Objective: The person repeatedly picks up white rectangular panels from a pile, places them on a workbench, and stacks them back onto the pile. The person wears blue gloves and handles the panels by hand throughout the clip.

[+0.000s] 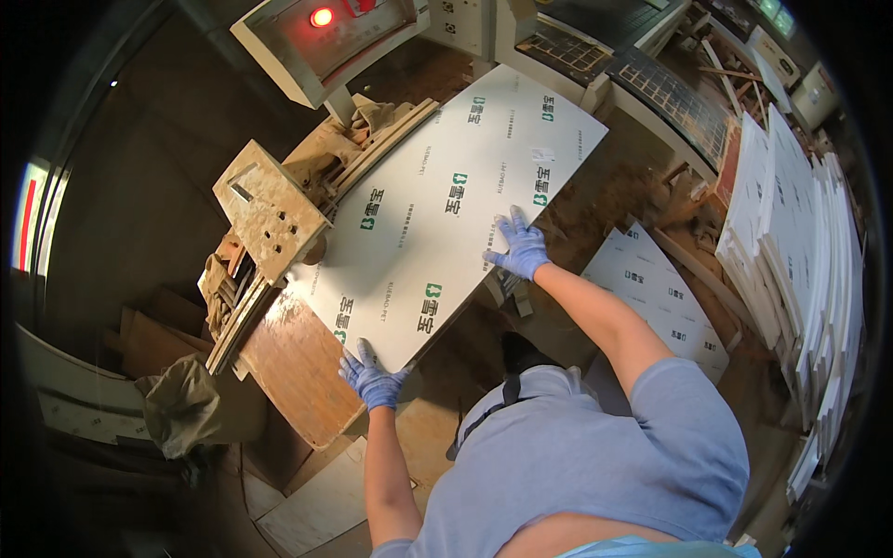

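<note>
A long, white-faced panel (419,251) with green and dark printing lies flat across a wooden worktable (312,372). My left hand (372,377), in a blue-and-grey work glove, rests at the panel's near left corner with its fingers spread on the surface. Along the right edge lies my right hand (519,245), gloved the same way, its fingers stretched out over the face. Any part of either thumb under the panel is hidden. Beside the panel's left edge stands a dusty machine head (270,209) on a fence of stacked strips (244,316).
A control box (326,46) with a lit red lamp stands at the far left. Several white panels (791,242) lean upright at the right. Another printed panel (651,288) lies low beside me. A crumpled sack (186,405) hangs at the left. Sawdust covers the floor.
</note>
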Available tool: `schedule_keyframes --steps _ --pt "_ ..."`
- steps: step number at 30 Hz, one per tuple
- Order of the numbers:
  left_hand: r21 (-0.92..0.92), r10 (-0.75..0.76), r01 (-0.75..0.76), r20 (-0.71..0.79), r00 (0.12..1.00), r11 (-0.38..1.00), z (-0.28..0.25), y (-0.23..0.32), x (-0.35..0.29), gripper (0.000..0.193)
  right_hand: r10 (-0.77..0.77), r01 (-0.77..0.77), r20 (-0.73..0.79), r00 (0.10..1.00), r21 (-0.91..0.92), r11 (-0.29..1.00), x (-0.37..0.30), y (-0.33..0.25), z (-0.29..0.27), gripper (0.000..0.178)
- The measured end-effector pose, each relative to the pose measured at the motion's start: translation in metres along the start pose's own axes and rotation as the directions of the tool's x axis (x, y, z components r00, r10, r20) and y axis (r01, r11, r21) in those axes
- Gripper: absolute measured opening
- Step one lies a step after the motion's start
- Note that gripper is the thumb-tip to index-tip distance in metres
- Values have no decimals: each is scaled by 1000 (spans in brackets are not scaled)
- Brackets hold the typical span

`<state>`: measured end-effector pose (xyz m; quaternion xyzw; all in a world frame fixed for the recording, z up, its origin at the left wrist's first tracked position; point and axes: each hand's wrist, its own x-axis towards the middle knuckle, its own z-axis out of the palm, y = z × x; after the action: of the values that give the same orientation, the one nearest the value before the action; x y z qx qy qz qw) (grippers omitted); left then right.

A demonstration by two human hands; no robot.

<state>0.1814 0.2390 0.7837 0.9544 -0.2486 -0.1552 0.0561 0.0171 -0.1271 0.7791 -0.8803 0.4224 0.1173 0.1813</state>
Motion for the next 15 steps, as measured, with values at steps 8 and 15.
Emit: schedule_keyframes --steps 8,15 --pt "25 -10 11 -25 1000 1000 9 -4 0 126 561 -53 -220 798 902 429 45 70 34 89" --pt "23 -9 10 -52 999 1000 1 -4 1 125 76 -288 390 918 786 -548 124 148 8 39"
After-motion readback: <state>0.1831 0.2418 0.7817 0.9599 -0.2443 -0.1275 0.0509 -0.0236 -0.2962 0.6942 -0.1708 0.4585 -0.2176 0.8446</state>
